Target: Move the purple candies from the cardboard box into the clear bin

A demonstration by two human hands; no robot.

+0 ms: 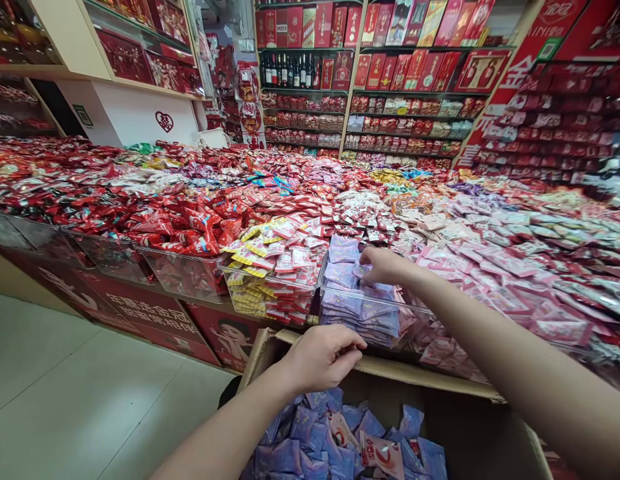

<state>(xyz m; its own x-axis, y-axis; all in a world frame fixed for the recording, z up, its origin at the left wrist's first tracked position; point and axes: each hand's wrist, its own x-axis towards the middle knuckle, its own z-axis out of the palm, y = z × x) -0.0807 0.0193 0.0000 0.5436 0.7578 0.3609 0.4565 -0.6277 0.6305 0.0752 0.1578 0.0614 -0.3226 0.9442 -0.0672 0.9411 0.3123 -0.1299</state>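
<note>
My right hand [385,267] reaches into a clear plastic bin [363,295] of small purple candy packets [343,275]. Its fingers are bent down and closed on a purple packet at the top of the neat stacks. My left hand [326,357] hangs over the near bin-side edge of an open cardboard box [415,373]. Its fingers curl loosely, with a gap to the thumb, and nothing shows between them. Inside the box lie many loose purple packets [310,430], with a few pink-and-white packets [383,455] among them.
Left of the purple packets stands a bin of yellow-and-red packets [270,267]; red packets [190,220] fill bins beyond it. Pink packets [510,287] heap up on the right. Shelves with bottles [290,71] and red boxes [425,70] line the back. Pale tiled floor [65,387] shows at lower left.
</note>
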